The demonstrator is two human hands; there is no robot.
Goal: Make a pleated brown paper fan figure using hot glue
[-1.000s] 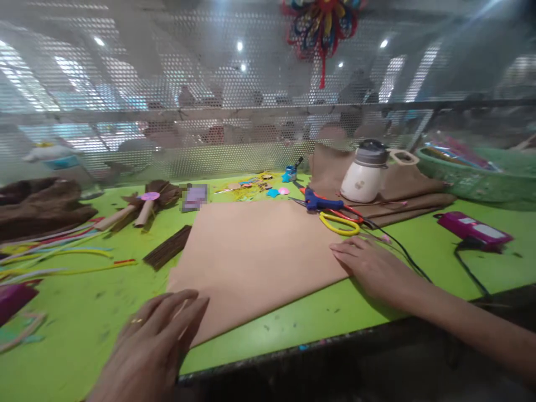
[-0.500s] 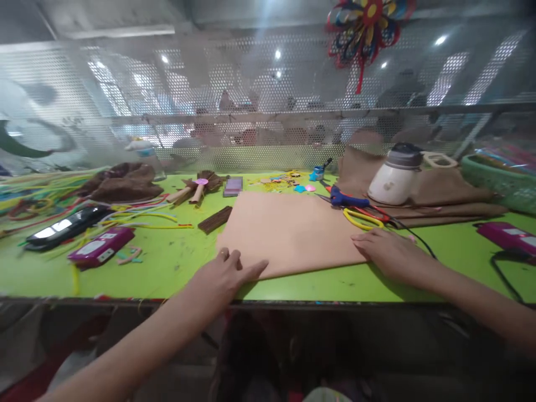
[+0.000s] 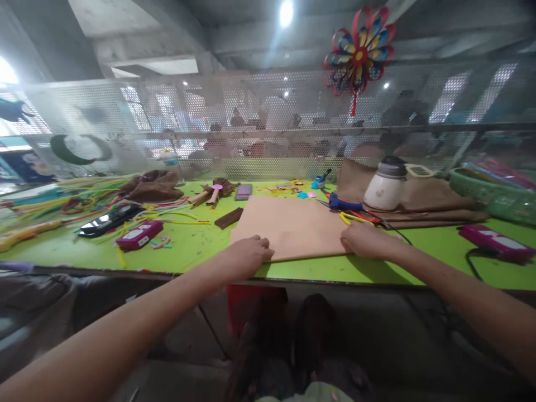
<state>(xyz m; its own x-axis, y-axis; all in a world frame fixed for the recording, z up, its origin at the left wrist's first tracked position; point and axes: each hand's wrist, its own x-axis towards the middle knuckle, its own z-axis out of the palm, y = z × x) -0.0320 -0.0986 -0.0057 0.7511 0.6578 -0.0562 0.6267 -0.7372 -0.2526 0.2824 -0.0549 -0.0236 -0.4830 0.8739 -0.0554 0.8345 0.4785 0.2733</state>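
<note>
A peach-coloured folded sheet (image 3: 293,226), paper or felt, lies flat near the table's front edge. My left hand (image 3: 247,254) is at its near left edge, fingers bent over the edge and thumb hidden. At the right near corner, the closed fingers of my right hand (image 3: 362,240) grip the sheet. Just beyond that hand lie scissors with yellow handles (image 3: 349,218) and a blue-handled tool (image 3: 345,204). A dark brown ridged strip (image 3: 228,218) sits left of the sheet.
Behind the tools stand a white jar with a grey lid (image 3: 385,187) and folded brown cloth (image 3: 444,201). A green basket (image 3: 494,198) is at right. Purple power strips (image 3: 140,234) and coloured stems (image 3: 176,218) lie left. A perforated screen (image 3: 251,139) backs the green table.
The view has tilted up and turned left. My left hand has shifted right along the sheet's near edge, its fingers now more curled. My right hand stays at the right corner.
</note>
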